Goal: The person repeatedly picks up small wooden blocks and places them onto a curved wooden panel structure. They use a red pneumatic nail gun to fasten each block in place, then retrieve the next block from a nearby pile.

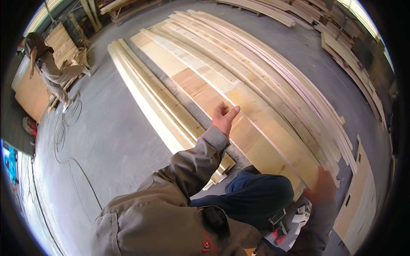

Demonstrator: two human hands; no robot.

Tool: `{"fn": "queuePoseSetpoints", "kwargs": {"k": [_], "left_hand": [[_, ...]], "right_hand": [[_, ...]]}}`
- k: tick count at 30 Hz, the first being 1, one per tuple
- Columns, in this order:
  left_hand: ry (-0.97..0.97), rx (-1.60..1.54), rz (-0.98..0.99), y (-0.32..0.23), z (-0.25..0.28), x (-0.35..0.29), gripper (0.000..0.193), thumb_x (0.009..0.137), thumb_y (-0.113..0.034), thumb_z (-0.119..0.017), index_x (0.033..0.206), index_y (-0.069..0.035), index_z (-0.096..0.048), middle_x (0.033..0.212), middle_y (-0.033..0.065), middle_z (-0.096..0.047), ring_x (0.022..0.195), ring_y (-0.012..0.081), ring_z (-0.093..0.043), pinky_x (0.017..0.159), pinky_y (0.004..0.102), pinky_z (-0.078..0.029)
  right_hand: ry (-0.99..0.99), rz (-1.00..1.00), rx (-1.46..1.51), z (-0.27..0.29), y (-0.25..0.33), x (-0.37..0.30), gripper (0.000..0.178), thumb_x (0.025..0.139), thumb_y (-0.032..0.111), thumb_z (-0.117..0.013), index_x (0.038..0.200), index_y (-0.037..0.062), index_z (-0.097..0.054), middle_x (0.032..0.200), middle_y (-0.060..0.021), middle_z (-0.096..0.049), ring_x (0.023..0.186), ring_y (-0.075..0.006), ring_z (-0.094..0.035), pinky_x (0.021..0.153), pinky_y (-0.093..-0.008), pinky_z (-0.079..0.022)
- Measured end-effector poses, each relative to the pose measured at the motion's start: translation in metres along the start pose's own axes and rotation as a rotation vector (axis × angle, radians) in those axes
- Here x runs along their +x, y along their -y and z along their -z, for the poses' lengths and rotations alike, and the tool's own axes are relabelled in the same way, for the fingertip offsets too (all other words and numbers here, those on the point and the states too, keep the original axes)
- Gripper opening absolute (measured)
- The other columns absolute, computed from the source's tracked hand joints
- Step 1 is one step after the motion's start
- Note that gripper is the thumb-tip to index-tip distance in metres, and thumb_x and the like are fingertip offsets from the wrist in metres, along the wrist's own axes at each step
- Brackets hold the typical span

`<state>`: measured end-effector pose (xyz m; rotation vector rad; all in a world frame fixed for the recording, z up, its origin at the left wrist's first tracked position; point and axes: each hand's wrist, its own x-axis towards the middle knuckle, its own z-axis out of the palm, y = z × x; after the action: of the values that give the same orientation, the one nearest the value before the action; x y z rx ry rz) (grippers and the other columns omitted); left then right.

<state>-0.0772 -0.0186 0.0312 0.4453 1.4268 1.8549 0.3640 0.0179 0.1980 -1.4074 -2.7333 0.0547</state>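
Observation:
My left hand (225, 119) is over a long, pale wooden panel (196, 85), made up of joined blocks. Its fingers are curled in and the thumb points right; whatever they may hold is hidden. Close by the thumb runs a thin whitish strip (269, 140), stretching lengthwise along the wood toward the near end. There my right hand (321, 187) is at the panel's corner, smeared by motion, so its grip is unclear. My bent knee (267, 194) in blue trousers is at the panel's near end, between my arms.
Narrow boards (149, 98) lie to the left, and more long planks (273, 64) to the right. A person (49, 64) stands at the far left near a cable (64, 128) on the floor. Scraps and a red tool (279, 236) lie near my knee. Stacked timber (354, 72) lines the right side.

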Motion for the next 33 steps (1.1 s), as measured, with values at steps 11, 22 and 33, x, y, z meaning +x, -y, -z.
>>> {"fn": "queuePoseSetpoints", "kwargs": {"k": [11, 22, 33], "left_hand": [[0.059, -0.400, 0.304, 0.010, -0.039, 0.015, 0.024, 0.101, -0.020, -0.073, 0.117, -0.004, -0.068, 0.104, 0.0110, -0.076, 0.090, 0.0239, -0.076, 0.076, 0.0381, -0.064], [-0.064, -0.393, 0.182, -0.030, -0.013, 0.047, 0.018, 0.095, -0.011, -0.077, 0.107, 0.000, -0.069, 0.097, 0.0130, -0.076, 0.083, 0.0254, -0.076, 0.072, 0.0406, -0.065], [-0.385, -0.336, 0.128, -0.035, 0.155, 0.120, 0.020, 0.097, -0.010, -0.076, 0.109, 0.005, -0.069, 0.102, 0.0175, -0.074, 0.087, 0.0326, -0.076, 0.074, 0.0472, -0.068]], "right_hand": [[-0.046, 0.084, 0.131, -0.016, -0.005, -0.002, 0.086, 0.060, 0.018, -0.084, 0.140, 0.0054, -0.054, 0.113, -0.0235, -0.064, 0.107, -0.0447, -0.063, 0.093, -0.0515, -0.055], [-0.010, 0.139, 0.217, -0.027, 0.031, 0.036, 0.076, 0.064, 0.019, -0.081, 0.134, 0.0042, -0.057, 0.113, -0.0245, -0.064, 0.106, -0.0470, -0.063, 0.089, -0.0546, -0.055], [0.279, 0.123, 0.154, -0.058, 0.183, 0.123, 0.065, 0.072, 0.037, -0.081, 0.123, 0.0030, -0.059, 0.118, -0.0243, -0.066, 0.109, -0.0453, -0.065, 0.093, -0.0547, -0.053]]}}
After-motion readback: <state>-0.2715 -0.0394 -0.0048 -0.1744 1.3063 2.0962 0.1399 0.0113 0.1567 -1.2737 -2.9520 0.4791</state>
